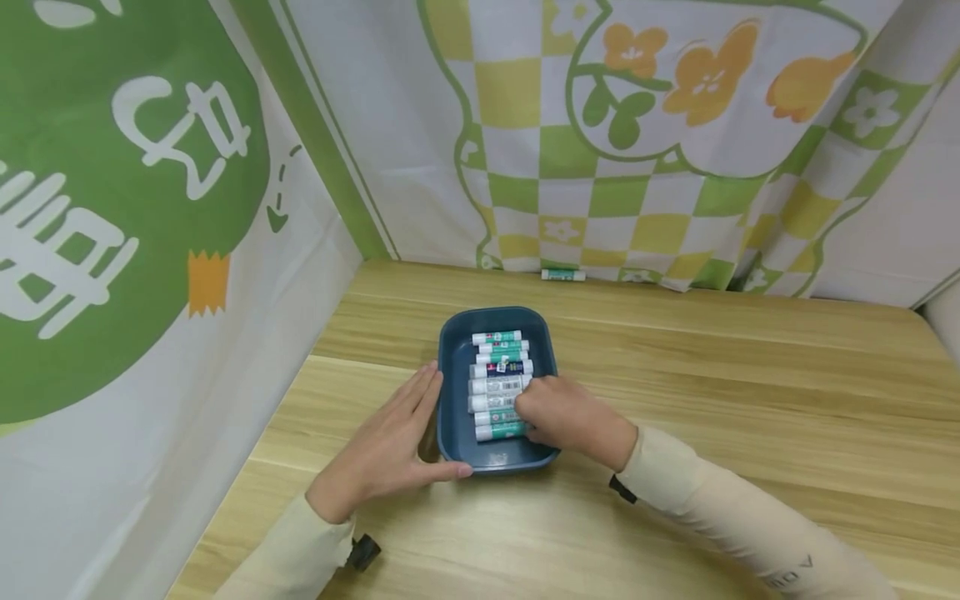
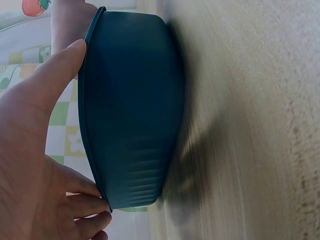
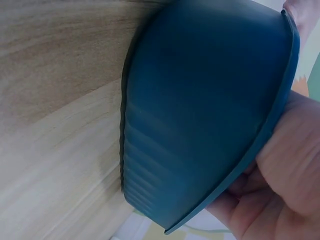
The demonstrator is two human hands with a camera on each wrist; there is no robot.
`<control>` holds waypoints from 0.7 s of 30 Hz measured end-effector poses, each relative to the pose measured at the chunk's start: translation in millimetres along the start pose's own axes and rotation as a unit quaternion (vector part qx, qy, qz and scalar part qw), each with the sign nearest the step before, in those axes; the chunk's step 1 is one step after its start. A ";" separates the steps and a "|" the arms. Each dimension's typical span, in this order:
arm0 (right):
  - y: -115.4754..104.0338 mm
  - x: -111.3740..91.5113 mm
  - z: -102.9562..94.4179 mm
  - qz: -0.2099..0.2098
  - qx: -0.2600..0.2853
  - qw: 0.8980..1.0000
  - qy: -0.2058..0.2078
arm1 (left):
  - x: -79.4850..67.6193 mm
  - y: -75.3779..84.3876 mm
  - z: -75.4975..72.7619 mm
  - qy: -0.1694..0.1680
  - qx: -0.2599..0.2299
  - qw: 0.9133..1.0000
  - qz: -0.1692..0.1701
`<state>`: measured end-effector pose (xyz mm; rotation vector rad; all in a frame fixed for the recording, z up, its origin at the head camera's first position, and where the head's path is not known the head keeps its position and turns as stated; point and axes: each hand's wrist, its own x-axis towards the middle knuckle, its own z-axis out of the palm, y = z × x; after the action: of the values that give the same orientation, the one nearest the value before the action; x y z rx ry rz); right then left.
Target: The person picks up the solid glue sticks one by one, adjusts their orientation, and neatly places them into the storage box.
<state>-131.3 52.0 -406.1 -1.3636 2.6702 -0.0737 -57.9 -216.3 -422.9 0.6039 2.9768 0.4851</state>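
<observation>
A dark blue plastic box stands on the table, holding a row of small sticks that look like glue sticks. Most have white ends and green or grey labels; one label is navy. My left hand spreads along the box's left side, thumb on the near rim, fingers against the far part. In the left wrist view its thumb touches the rim. My right hand reaches over the right rim with curled fingers, right at the sticks' ends. Its fingertips are hidden, so I cannot tell whether it pinches one.
One more white and green stick lies at the table's back edge, against the patterned curtain. A white and green cloth hangs along the left side. The wooden table extends to the right of the box.
</observation>
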 end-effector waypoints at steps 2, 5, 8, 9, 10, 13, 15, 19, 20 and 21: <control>0.5 0.1 0.2 -0.005 -0.003 1.000 0.003 | 0.3 -0.1 -0.2 0.000 -0.001 1.000 0.000; 3.9 -0.1 -3.5 -0.010 0.006 1.000 0.002 | 0.1 0.6 -1.3 -0.002 -0.001 1.000 0.000; 12.4 0.0 -13.5 -0.016 0.020 1.000 0.016 | 0.8 0.6 -1.0 -0.001 0.000 1.000 0.003; 16.2 0.0 -18.7 -0.017 0.024 0.999 0.027 | 1.0 0.6 -1.1 -0.001 0.000 1.000 0.003; 20.5 0.2 -23.8 -0.019 0.029 0.999 0.041 | 1.2 0.6 -1.2 -0.001 -0.001 1.000 0.003; 35.5 0.7 -41.0 -0.019 0.032 0.995 0.090 | 1.1 0.8 -2.2 -0.002 -0.002 1.000 -0.001; 47.1 1.7 -51.7 -0.008 0.039 0.993 0.113 | 0.9 0.8 -2.8 -0.004 -0.001 1.000 -0.004; 76.6 7.3 -62.7 0.023 0.045 0.989 0.141 | 0.5 0.6 -2.9 -0.008 0.005 1.000 -0.004; 84.6 9.5 -63.4 0.035 0.047 0.989 0.139 | 0.5 0.7 -2.9 -0.008 0.006 1.000 -0.003; 93.1 12.1 -63.1 0.047 0.045 0.989 0.137 | 0.6 0.8 -2.6 -0.008 0.007 1.000 -0.002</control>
<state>-222.4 95.5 -355.1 -1.2814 2.9067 -0.3923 -58.5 -216.2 -420.2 0.6014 2.9685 0.4574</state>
